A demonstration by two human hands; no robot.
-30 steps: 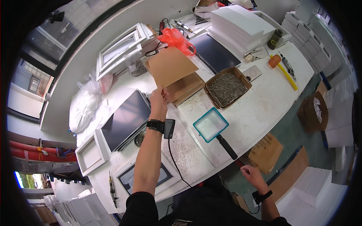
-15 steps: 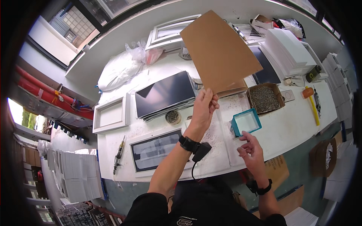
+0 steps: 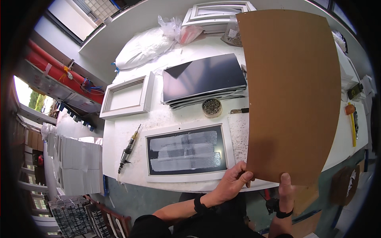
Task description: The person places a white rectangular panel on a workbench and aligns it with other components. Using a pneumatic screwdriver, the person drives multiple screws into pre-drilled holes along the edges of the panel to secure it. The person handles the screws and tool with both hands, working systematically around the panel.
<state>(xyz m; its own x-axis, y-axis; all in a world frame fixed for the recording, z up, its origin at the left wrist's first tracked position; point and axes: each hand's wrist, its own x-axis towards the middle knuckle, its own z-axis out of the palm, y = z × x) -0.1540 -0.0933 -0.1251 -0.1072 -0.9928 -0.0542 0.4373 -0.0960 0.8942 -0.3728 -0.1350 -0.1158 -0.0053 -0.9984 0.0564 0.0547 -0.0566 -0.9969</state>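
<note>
A large brown fibreboard sheet (image 3: pixel 291 91) stands tilted up in front of me at the right, slightly bowed. My left hand (image 3: pixel 235 181) pinches its lower left corner. At the lower edge, the thumb of my right hand (image 3: pixel 286 194) lies on the front face, while its other fingers are hidden behind the sheet. Just left of the sheet lies a white frame (image 3: pixel 186 177) around a dark panel (image 3: pixel 184 150) with broad whitish smears across it. The sheet covers much of the table's right side.
Left of the smeared panel lies a slim power screwdriver (image 3: pixel 128 150). Behind are an empty white frame (image 3: pixel 127 97), stacked glossy dark panels (image 3: pixel 204 79), a round tub of small metal pieces (image 3: pixel 212 108) and a dark-handled tool (image 3: pixel 239 111). A yellow-handled hammer (image 3: pixel 353 125) lies far right.
The brown sheet has come nearer and to the right, and now stands taller in view. My right hand has taken hold of its lower edge. The view has shifted left.
</note>
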